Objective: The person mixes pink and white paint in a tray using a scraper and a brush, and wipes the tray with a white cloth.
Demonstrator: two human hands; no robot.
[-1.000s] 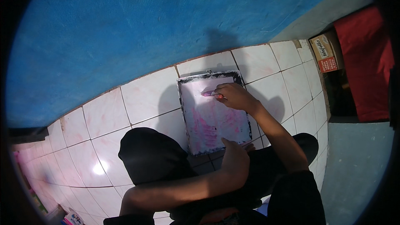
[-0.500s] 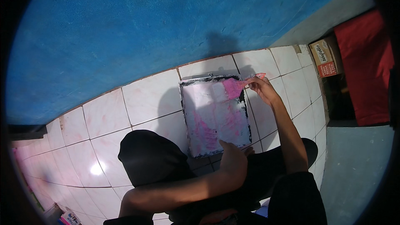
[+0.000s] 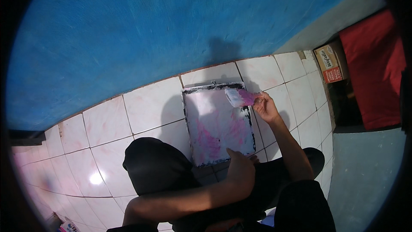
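A rectangular framed board (image 3: 216,122) lies on the floor tiles before me, with white paint and pink streaks over it. Its dark rim shows through in patches, and a small hook-like piece juts from the far edge. At the board's far right corner, my right hand (image 3: 266,107) grips a paintbrush (image 3: 241,98) with pink on it and a white-coated tip. The bristles overlap the board in this view; whether they touch it I cannot tell. My left hand (image 3: 240,165) holds the near edge, thumb over the top, other fingers partly hidden.
A blue wall (image 3: 128,38) rises just beyond the tiled floor (image 3: 107,124). To the far right stand a cardboard box (image 3: 329,63) and a hanging red cloth (image 3: 375,68). My dark-clad knees flank the board on the near side. A small package (image 3: 68,226) sits at lower left.
The paintbrush has tipped and turned in my right hand, so its white-coated end now shows; that hand has come slightly nearer me. My left hand stays at the near edge.
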